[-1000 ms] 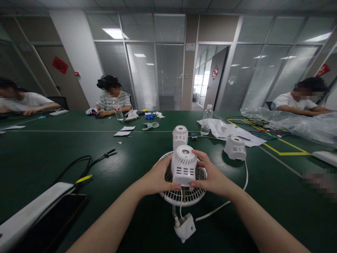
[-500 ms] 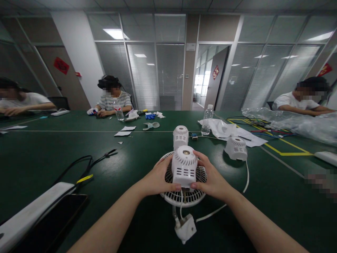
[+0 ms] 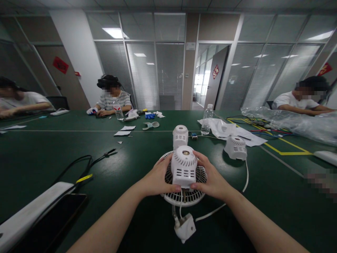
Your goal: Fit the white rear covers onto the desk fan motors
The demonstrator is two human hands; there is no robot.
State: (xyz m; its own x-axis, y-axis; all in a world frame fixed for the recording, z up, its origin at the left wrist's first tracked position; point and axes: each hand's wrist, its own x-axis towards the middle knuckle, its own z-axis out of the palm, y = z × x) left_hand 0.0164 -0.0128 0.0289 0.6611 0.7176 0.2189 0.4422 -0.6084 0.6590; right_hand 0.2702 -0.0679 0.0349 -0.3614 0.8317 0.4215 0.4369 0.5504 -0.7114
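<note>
Between my two hands sits a white slotted fan motor cover [image 3: 185, 165], with a round hole on its top. My left hand [image 3: 156, 177] grips its left side, thumb along the lower front edge. On the opposite side my right hand [image 3: 212, 177] clasps it the same way. Beneath the cover lies a round white fan grille [image 3: 188, 202], partly hidden by it and by my hands. A thin white cord runs from under the cover to a white bracket-like piece [image 3: 185, 227] in front of the grille.
Right behind stands a similar white housing [image 3: 180, 136]; another [image 3: 236, 148], with a cord, lies to the right. A water bottle [image 3: 207, 119] stands by a crumpled white bag. At the left are a white power strip [image 3: 34, 214] and a dark phone [image 3: 52, 225]. Several people sit around the table.
</note>
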